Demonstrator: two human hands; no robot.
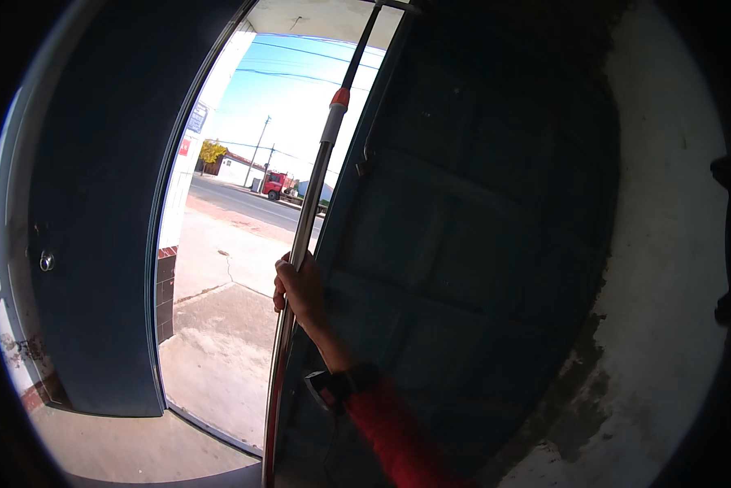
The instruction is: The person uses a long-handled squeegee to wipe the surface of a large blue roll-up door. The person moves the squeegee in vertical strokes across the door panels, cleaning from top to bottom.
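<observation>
The right hand is closed around a long metal pole, its fingers curled over toward the pole's left side. The left hand is out of view, so its state cannot be told. The pole stands steeply, leaning a little to the right at the top, and runs from the lower edge of the view up past the hand to an orange-red collar on a grey sleeve piece; above that a thinner black section continues to the upper edge, where its end is hard to make out. A black wristband with a small dark device sits on the right wrist, and a red sleeve covers the forearm.

The pole crosses in front of a bright doorway, close to the edge of a dark panelled door on the right. On the left stands a dark blue door with a round metal lock. Through the opening show cracked paving, a road, a red truck, a yellow-leaved tree and overhead wires against the sky. At the far right is a pale wall, its lower part stained and patchy
</observation>
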